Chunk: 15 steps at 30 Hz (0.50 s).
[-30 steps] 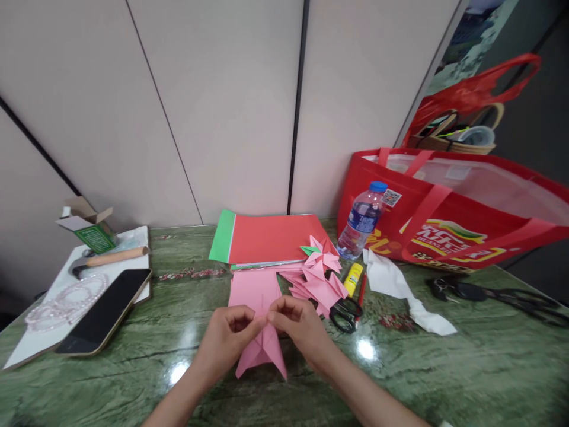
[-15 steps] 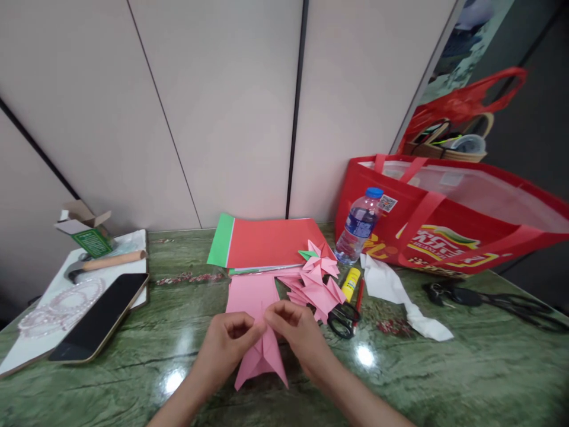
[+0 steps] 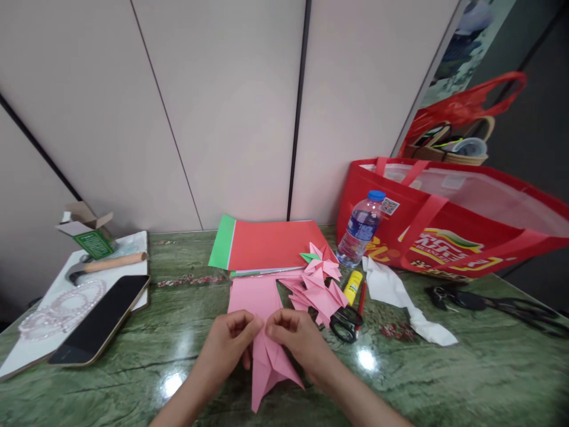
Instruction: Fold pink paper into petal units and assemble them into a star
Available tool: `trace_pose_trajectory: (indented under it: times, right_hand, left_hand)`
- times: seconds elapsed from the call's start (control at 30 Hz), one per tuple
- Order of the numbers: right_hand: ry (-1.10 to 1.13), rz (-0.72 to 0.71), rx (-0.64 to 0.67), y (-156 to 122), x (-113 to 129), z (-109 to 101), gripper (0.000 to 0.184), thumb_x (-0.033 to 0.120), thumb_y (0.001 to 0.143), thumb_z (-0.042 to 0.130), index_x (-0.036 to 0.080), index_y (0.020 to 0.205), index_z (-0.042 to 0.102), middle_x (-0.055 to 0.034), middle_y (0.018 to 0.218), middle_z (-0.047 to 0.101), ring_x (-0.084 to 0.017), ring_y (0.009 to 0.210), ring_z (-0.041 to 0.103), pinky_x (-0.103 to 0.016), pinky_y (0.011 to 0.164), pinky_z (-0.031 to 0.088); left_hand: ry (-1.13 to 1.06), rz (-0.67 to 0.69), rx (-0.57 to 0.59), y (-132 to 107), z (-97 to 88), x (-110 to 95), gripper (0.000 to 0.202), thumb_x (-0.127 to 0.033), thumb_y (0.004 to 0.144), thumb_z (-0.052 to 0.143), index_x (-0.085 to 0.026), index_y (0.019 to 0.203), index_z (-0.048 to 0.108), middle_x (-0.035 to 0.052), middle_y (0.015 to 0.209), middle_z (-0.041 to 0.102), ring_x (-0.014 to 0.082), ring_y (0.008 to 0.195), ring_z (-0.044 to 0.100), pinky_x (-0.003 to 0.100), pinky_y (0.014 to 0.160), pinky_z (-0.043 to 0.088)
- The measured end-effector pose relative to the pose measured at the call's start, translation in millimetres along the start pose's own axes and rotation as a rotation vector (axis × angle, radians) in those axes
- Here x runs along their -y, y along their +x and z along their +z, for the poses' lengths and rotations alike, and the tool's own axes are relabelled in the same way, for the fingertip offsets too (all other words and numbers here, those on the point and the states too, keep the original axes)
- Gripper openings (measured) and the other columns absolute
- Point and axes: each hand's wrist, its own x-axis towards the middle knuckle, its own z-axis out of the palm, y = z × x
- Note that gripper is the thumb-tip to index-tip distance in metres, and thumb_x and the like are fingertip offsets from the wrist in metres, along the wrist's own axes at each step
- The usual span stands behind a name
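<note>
Both hands pinch a folded piece of pink paper (image 3: 273,367) near its upper part, and its pointed flaps spread toward me. My left hand (image 3: 232,338) grips it on the left side with thumb and fingertips. On the right side, my right hand (image 3: 296,335) holds it the same way, the two thumbs close together. Just behind the fingers lies a stack of pink sheets (image 3: 253,292), partly covered by the hands. Folded pink paper pieces (image 3: 320,296) rest to the right, with a pink paper flower (image 3: 320,259) bearing a green tip above them.
Red and green sheets (image 3: 275,243) lie at the back. To the right are black-handled scissors (image 3: 344,326), a glue stick (image 3: 353,287), a water bottle (image 3: 361,228), white tissue (image 3: 391,287) and a red bag (image 3: 427,213). A phone (image 3: 102,320) and a sickle (image 3: 111,263) lie left.
The folded pink paper has turned slightly, its flaps now pointing more toward the lower right and nearer me. My thumbs have shifted a little on it, and the view has moved slightly.
</note>
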Motion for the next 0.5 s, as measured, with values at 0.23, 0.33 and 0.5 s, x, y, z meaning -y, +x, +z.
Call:
trace_pose_trajectory:
  times: [0.23, 0.33, 0.5]
  right_hand:
    - [-0.089, 0.091, -0.017, 0.8, -3.6, 1.4, 0.01, 0.018, 0.059, 0.054, 0.014, 0.05, 0.055, 0.006, 0.046, 0.043, -0.007, 0.046, 0.032, -0.02, 0.046, 0.024]
    - [-0.095, 0.114, -0.024, 1.4, -3.8, 1.6, 0.01, 0.015, 0.058, 0.049, 0.014, 0.048, 0.053, 0.0063, 0.045, 0.041, -0.006, 0.046, 0.03, -0.02, 0.046, 0.022]
    - [-0.044, 0.139, -0.019, 1.3, -2.2, 3.1, 0.012, 0.017, 0.057, 0.049, 0.015, 0.045, 0.049, 0.0072, 0.043, 0.037, -0.006, 0.045, 0.026, -0.02, 0.045, 0.018]
  left_hand:
    - [0.017, -0.018, -0.1, -1.6, 4.2, 0.8, 0.04, -0.048, 0.064, 0.059, -0.015, 0.045, 0.048, -0.0062, 0.032, 0.041, 0.0065, 0.027, 0.037, 0.017, 0.033, 0.022]
    - [0.006, -0.053, -0.104, -1.9, 5.8, 2.5, 0.039, -0.048, 0.065, 0.058, -0.014, 0.047, 0.05, -0.006, 0.033, 0.042, 0.0066, 0.025, 0.037, 0.017, 0.03, 0.02]
    - [-0.043, -0.057, -0.126, -1.4, 3.6, 1.5, 0.038, -0.045, 0.064, 0.06, -0.014, 0.045, 0.049, -0.0067, 0.033, 0.041, 0.0057, 0.024, 0.036, 0.017, 0.029, 0.018]
